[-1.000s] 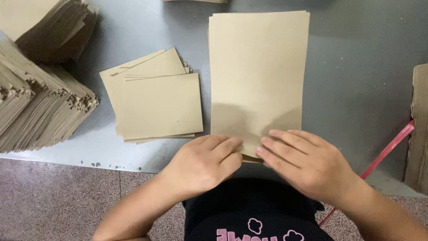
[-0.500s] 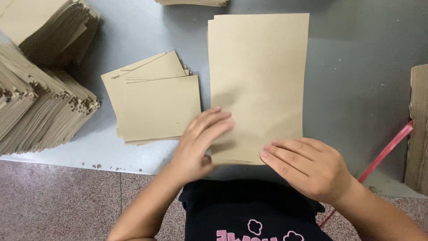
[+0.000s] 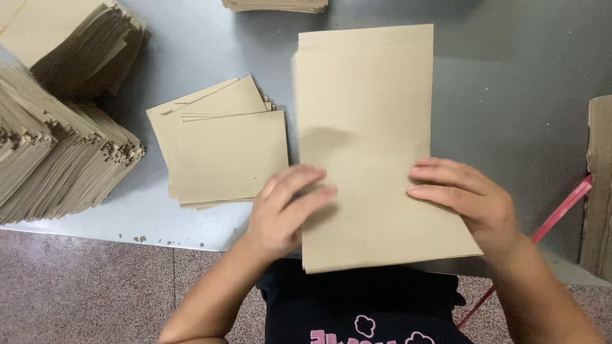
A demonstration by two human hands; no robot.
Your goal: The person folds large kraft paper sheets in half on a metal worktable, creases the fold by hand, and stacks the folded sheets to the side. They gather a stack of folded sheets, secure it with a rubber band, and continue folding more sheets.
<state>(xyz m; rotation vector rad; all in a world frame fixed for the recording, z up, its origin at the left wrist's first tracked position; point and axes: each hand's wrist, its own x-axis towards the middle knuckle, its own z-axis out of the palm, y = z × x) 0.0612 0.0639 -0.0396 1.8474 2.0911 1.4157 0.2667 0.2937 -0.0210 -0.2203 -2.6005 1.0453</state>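
At the far left, tall stacks of tan paper (image 3: 54,137) were heaped on the grey table (image 3: 510,95), their ragged edges facing the person. Just to the right of them lay a small pile of folded brown sheets (image 3: 223,150), loosely fanned and flat on the table. Next came the left hand (image 3: 287,210), its fingers spread loosely and pressed flat on the left edge of the large brown sheet (image 3: 366,127), gripping nothing. That sheet lay lengthwise in the middle of the table, its near end overhanging the table edge toward the person's dark shirt. The right hand (image 3: 468,200) rested on the sheet's right edge, fingers extended and close together, flat on the paper. Further right, a red strap (image 3: 561,213) ran slantwise beside a cardboard piece (image 3: 599,185) at the table's edge.
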